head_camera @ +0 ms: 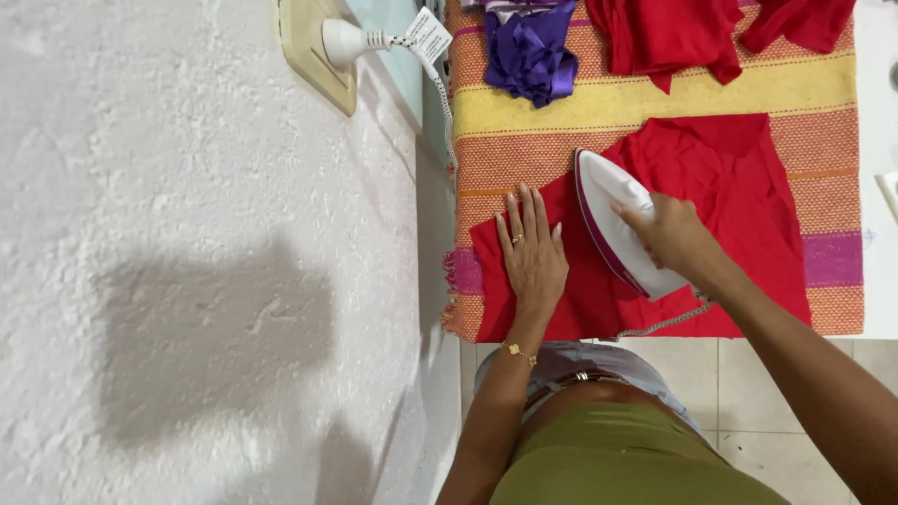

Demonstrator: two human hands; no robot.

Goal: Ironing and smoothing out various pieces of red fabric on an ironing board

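A red piece of cloth (739, 201) lies spread on a striped orange, yellow and purple mat (655, 98). My left hand (533, 252) rests flat on the cloth's left part, fingers together and stretched out. My right hand (675, 236) grips the handle of a white iron with a purple edge (613, 220), which sits on the cloth just right of my left hand, its tip pointing away from me.
More red cloth (669, 33) and a purple satin piece (528, 51) lie at the mat's far end. The iron's white braided cord (440, 79) runs to a plug in a wall socket (318, 47). A rough white wall stands on the left; tiled floor lies below.
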